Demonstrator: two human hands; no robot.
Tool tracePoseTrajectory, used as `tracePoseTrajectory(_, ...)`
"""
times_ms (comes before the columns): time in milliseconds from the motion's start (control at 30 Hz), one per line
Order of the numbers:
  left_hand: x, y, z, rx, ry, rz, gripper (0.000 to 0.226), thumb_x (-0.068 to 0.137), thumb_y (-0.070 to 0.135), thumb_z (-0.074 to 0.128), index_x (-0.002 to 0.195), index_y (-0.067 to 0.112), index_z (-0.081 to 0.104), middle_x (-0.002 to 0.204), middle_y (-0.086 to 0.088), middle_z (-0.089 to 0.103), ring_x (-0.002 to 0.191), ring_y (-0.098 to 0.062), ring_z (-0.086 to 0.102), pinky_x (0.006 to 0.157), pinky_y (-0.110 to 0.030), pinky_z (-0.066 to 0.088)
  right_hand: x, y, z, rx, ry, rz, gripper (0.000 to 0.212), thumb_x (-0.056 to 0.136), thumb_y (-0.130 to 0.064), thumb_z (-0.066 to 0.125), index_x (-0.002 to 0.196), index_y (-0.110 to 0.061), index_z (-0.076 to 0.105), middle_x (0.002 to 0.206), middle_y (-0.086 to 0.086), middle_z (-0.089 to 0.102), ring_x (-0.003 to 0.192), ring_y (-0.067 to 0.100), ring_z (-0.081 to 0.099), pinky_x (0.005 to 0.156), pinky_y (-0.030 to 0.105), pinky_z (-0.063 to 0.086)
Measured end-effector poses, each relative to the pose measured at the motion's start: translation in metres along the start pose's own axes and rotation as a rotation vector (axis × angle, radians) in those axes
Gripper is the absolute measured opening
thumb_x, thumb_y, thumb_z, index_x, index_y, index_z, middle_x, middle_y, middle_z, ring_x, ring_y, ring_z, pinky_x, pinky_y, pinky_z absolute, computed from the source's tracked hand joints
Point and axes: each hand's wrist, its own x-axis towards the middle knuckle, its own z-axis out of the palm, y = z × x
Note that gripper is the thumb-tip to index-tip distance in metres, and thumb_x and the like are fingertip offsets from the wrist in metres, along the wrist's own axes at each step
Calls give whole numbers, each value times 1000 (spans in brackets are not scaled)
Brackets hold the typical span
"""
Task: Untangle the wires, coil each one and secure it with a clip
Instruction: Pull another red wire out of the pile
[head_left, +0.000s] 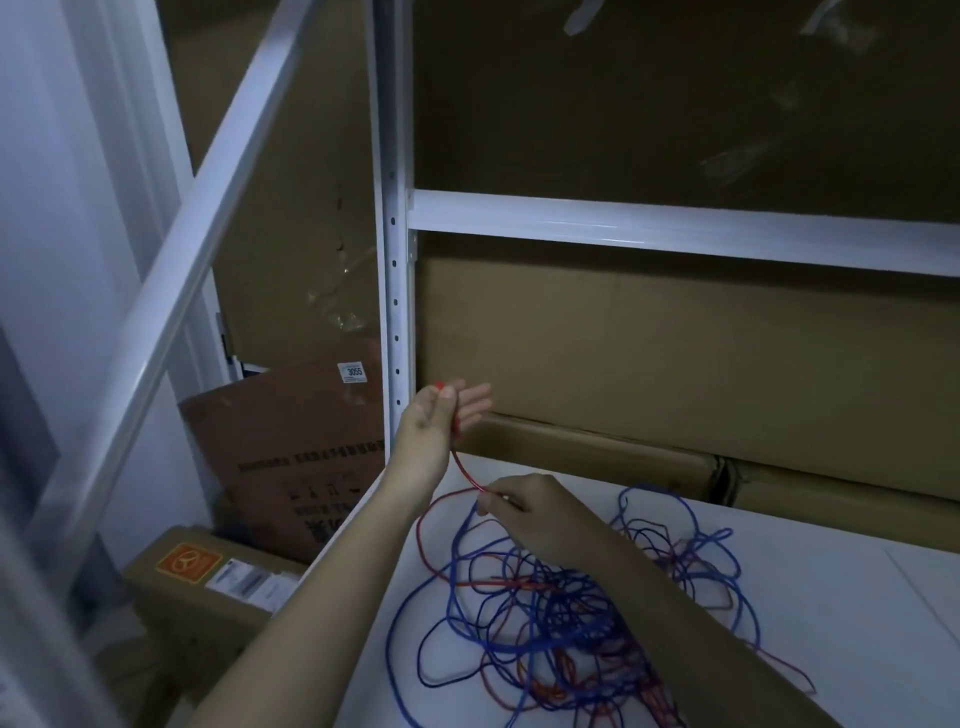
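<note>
A tangle of blue and red wires (550, 613) lies spread on the white table (831, 623). My left hand (441, 421) is raised above the table's far left corner and pinches the end of a red wire (464, 470) between thumb and fingers, the other fingers straight. That red wire runs down to my right hand (524, 512), which pinches it just above the tangle. A second, smaller knot of blue and red wire (685, 551) lies to the right of my right forearm.
A white metal shelf post (394, 260) and crossbar (675, 228) stand behind the table, with large cardboard boxes (649, 353) on the shelf. More boxes (291, 457) lean on the floor at the left. A white diagonal rail (182, 249) crosses the left side.
</note>
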Motion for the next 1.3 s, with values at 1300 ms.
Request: tracePoseTrajectory(1300, -41, -5, -19, 596, -175, 78, 43, 99, 35, 48, 63, 11, 48, 52, 5, 35, 42, -2, 36, 50, -21, 28, -80, 18, -59, 33, 570, 368, 21, 91, -20, 64, 76, -7, 70, 63, 7, 54, 62, 8, 49, 61, 18, 37)
